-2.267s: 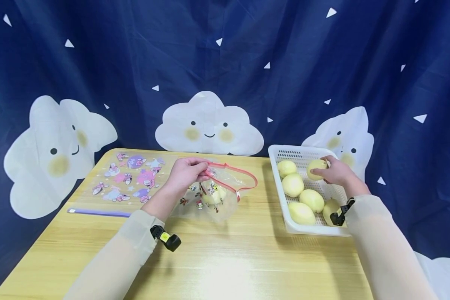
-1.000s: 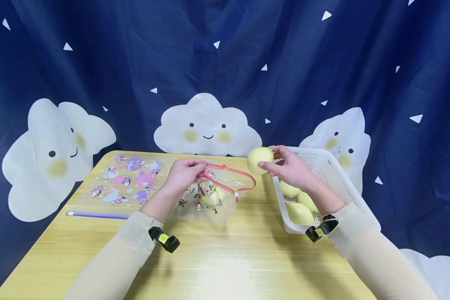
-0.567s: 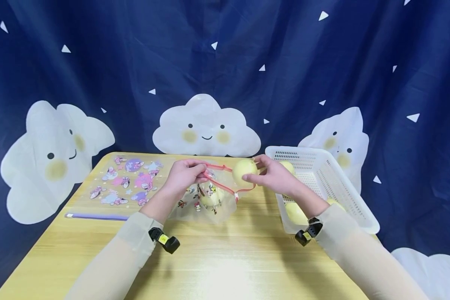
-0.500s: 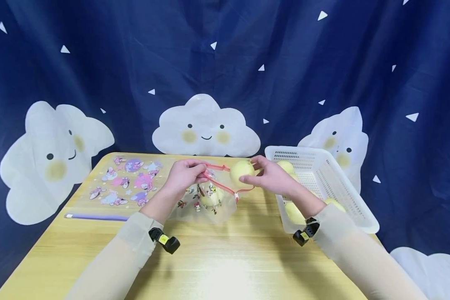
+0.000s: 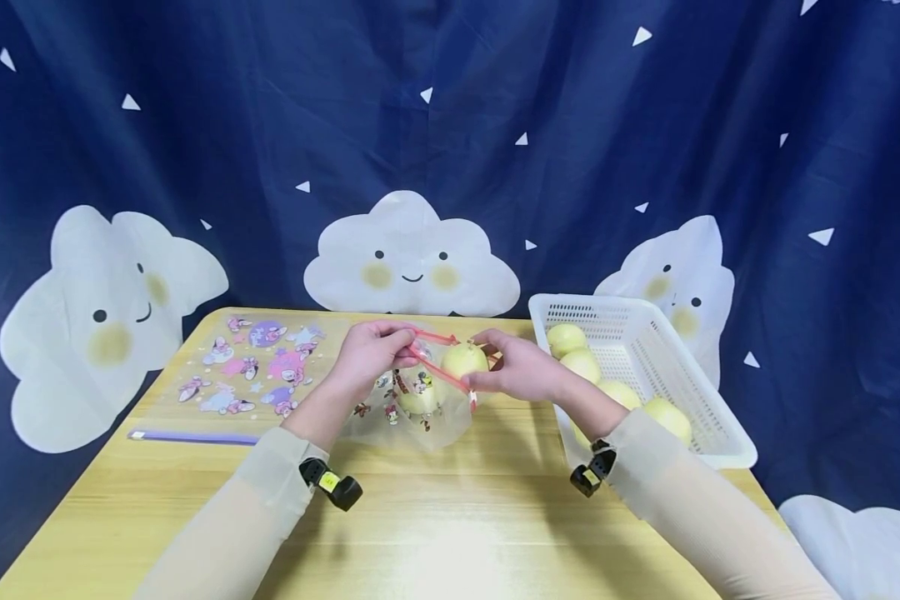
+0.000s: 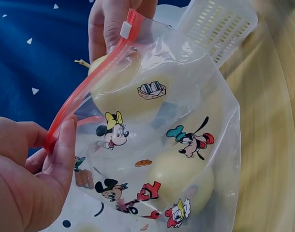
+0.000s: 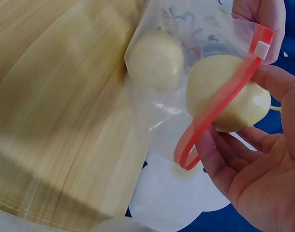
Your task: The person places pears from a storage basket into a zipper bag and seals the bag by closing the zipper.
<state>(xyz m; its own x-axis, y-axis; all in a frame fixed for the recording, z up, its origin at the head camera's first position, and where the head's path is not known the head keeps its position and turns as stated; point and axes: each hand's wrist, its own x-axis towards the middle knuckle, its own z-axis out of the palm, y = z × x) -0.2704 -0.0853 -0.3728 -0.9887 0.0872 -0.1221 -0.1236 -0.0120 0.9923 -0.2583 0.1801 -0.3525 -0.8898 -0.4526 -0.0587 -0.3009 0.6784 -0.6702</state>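
Note:
My left hand [image 5: 371, 354] pinches the red zip edge of a clear plastic zip bag [image 5: 453, 427] printed with cartoon figures. The bag's mouth gapes to the right. In my right hand [image 5: 525, 368] is a pale yellow pear [image 5: 462, 360], gripped between thumb and fingers. The right wrist view shows that pear [image 7: 225, 94] partly through the mouth, its stem end outside and the red strip [image 7: 215, 108] crossing in front of it. Deeper in the bag lies another pear [image 6: 181, 179], seen through the plastic. A white slider [image 6: 125, 30] sits on the strip.
A white perforated plastic basket [image 5: 708, 400] with several pears [image 5: 667, 419] stands on the right of the wooden table [image 5: 390, 525]. To the left lies a flat printed bag [image 5: 270, 367] with a purple zip [image 5: 195, 436]. A dark blue curtain [image 5: 450, 142] hangs behind.
My right hand has lifted a pear from the basket and carried it left, then down into the bag's mouth. My left hand has stayed nearly still, holding the bag's edge.

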